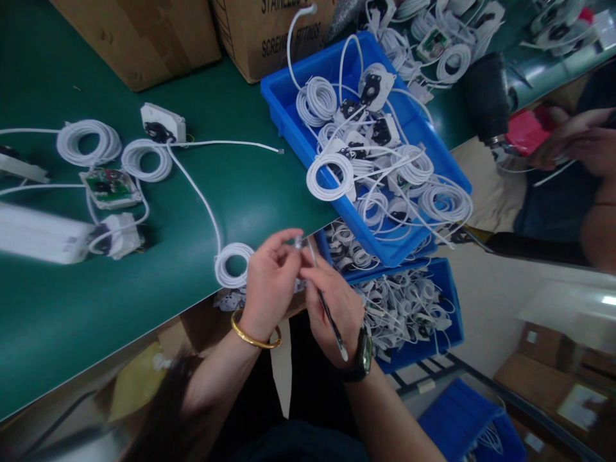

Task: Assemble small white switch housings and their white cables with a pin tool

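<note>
My left hand (pixel 270 279), with a gold bangle on the wrist, pinches a small clear plug (pixel 298 242) at the end of a white cable. That cable runs from a small coil (pixel 232 264) at the table edge. My right hand (pixel 332 301), a dark watch on its wrist, grips a thin black pen-like tool (pixel 330 317) with a white tip at its lower end. Its upper end points at the plug. Both hands meet just past the edge of the green table (pixel 202 212).
A blue bin (pixel 283 102) full of coiled white cables and small white units sits on the table. A second blue bin (pixel 452 308) holds more below. Loose coils, a circuit board (pixel 110 186) and cardboard boxes (pixel 144 38) lie left. Another person's hands (pixel 577 144) work at far right.
</note>
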The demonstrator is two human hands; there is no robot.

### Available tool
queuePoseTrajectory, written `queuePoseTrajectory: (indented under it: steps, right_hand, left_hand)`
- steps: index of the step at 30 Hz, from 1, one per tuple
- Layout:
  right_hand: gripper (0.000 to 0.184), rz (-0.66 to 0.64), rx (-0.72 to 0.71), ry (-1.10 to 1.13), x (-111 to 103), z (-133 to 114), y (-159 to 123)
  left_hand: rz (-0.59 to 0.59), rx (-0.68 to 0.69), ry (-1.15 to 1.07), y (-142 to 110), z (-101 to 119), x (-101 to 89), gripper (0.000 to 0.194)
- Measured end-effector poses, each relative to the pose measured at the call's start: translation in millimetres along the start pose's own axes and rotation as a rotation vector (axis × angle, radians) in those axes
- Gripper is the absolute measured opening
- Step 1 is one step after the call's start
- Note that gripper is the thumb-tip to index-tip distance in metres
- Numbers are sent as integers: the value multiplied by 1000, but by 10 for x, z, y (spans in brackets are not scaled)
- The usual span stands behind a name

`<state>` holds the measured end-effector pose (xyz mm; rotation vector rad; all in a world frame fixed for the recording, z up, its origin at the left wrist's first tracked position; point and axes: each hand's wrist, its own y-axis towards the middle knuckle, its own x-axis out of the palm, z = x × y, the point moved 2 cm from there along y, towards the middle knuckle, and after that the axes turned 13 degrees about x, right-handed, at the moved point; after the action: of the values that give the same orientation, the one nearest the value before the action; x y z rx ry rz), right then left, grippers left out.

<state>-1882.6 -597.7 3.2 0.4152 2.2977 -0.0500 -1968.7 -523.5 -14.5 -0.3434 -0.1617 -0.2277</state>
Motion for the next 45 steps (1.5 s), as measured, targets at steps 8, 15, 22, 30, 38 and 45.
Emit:
queuePoseTrajectory:
  steps: [8,15,22,30,38,45]
  right_hand:
    - [28,31,-23,59,16,10,7]
    - [26,-28,-29,59,-46,52,22]
    - [28,40,-79,24,-6,-14,7]
    - [23,53,-69,-40,19,-56,-9]
    - [24,5,-73,9,5,-38,17]
    - [23,7,-78,-11,21,-17,16]
  left_hand:
    - [5,-19,37,-14,-46,-20,31]
    - [-7,-2,90,-22,-2,-8,29]
    - [-7,34,156,-36,43,-9,28]
    - [-36,47,232,-34,59,-33,28]
    - [-6,35,195,-1,76,-45,29]
    - [-9,69,277,-4,108,-42,29]
